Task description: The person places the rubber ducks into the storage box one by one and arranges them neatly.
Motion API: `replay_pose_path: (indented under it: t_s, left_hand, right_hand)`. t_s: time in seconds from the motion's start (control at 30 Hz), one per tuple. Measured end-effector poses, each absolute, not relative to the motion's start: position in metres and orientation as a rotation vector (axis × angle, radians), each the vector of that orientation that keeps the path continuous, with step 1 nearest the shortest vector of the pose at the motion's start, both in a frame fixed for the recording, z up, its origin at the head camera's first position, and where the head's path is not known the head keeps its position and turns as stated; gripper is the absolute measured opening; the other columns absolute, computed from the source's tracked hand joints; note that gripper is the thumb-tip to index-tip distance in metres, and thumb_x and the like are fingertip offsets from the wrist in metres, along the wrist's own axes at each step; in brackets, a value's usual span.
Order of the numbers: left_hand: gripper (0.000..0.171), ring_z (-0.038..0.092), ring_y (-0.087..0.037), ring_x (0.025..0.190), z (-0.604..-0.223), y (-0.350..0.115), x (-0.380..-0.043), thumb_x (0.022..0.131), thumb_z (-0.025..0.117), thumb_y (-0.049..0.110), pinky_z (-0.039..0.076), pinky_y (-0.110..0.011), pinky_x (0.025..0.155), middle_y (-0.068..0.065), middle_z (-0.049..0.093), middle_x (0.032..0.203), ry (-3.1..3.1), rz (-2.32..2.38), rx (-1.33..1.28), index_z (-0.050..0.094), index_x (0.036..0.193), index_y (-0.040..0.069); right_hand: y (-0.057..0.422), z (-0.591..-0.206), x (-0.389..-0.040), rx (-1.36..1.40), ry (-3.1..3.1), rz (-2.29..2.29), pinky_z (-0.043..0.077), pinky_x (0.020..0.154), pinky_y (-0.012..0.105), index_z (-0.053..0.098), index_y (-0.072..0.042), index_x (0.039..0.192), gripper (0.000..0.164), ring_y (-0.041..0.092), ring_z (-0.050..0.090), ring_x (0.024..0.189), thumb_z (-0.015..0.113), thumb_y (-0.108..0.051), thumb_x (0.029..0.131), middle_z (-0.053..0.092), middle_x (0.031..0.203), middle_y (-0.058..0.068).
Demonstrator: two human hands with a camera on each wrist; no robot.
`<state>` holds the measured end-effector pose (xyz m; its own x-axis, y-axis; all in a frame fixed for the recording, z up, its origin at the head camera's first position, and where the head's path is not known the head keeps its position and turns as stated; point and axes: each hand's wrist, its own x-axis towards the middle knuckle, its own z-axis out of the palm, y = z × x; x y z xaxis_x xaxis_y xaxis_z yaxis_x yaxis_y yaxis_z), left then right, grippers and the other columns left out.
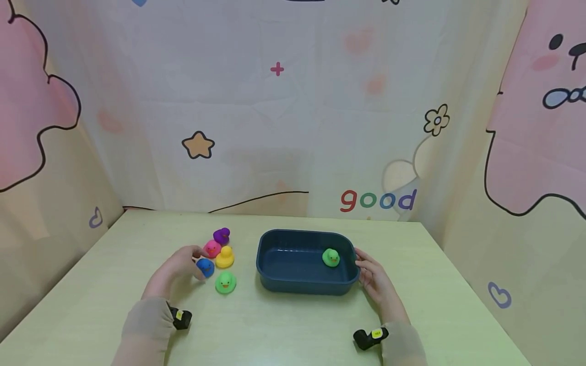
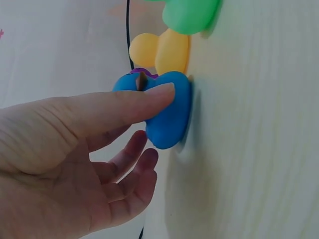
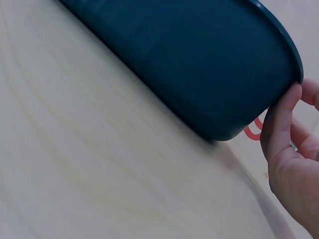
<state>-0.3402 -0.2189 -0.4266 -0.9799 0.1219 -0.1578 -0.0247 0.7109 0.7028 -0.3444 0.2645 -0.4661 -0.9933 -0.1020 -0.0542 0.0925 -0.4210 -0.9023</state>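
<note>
Head view: one pale table [image 1: 279, 330], its far edge against a printed backdrop [image 1: 274, 122]. Item, blue duck [image 1: 206, 268], on the table's left half, between thumb and fingers of the left hand [image 1: 180, 263]. Items grouped about it: pink duck [image 1: 212, 248]; purple duck [image 1: 222, 236], nearest of the group to the far edge; yellow duck [image 1: 225, 257]; loose green duck [image 1: 226, 283], nearest to the near edge. Item, dark blue basin [image 1: 306, 287], right of the group, long sides roughly along the far edge; second green duck [image 1: 331, 257] inside, toward the basin's right end. Right hand [image 1: 376, 282] at that end, fingers slightly bent. Left wrist view: thumb laid on the blue duck in a narrow pinch, opposing fingertip hidden; remaining fingers loosely curled; yellow and green ducks beyond. Right wrist view: thumb and fingertips touching the basin's outer end just below the rim, loosely spread, gripping nothing.
</note>
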Motion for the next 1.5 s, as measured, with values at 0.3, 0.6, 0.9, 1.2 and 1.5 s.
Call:
replay_pose_path:
  t_s: [0.3,0.6,0.9,1.2,1.5]
  left_hand:
    - [0.049,0.051,-0.04,0.112,-0.434,-0.217,-0.343,0.072,0.083,0.005,0.035,-0.06,0.107,-0.027,0.056,0.119,2.721,1.107,0.014,0.055,0.111,-0.006]
    - [0.043,0.052,-0.035,0.105,-0.439,-0.216,-0.346,0.08,0.081,0.016,0.04,-0.056,0.103,-0.024,0.057,0.114,2.712,1.118,-0.005,0.055,0.108,-0.004]
    - [0.054,0.049,-0.044,0.116,-0.43,-0.219,-0.342,0.083,0.078,0.018,0.038,-0.059,0.106,-0.031,0.051,0.127,2.668,1.238,-0.054,0.052,0.122,-0.008]
    - [0.064,0.051,-0.038,0.121,-0.412,-0.219,-0.335,0.089,0.072,0.013,0.041,-0.051,0.108,-0.033,0.039,0.141,2.42,1.658,-0.046,0.039,0.14,-0.008]
    - [0.065,0.066,-0.01,0.093,-0.411,-0.213,-0.338,0.092,0.063,0.002,0.049,-0.037,0.098,-0.032,0.046,0.135,2.224,1.942,-0.014,0.028,0.145,-0.014]
  right_hand:
    - [0.264,-0.465,-0.343,-0.004,1.592,-2.562,0.051,0.064,0.011,0.072,-0.024,0.102,0.039,0.002,0.06,0.071,0.043,0.002,0.1,0.058,0.097,-0.004]
    - [0.264,-0.465,-0.343,-0.001,1.608,-2.561,0.051,0.065,0.011,0.071,-0.024,0.102,0.039,0.002,0.06,0.073,0.042,0.001,0.099,0.058,0.099,-0.004]
    - [0.264,-0.464,-0.344,0.015,1.598,-2.564,0.052,0.065,0.012,0.071,-0.024,0.102,0.039,0.002,0.06,0.073,0.042,0.002,0.099,0.059,0.099,-0.004]
    - [0.264,-0.463,-0.342,-0.039,1.606,-2.553,0.051,0.067,0.012,0.069,-0.023,0.104,0.037,0.002,0.06,0.076,0.042,0.002,0.099,0.059,0.101,-0.004]
    - [0.264,-0.463,-0.342,-0.056,1.597,-2.557,0.051,0.066,0.011,0.068,-0.024,0.105,0.037,0.001,0.06,0.074,0.042,0.002,0.1,0.059,0.099,-0.006]
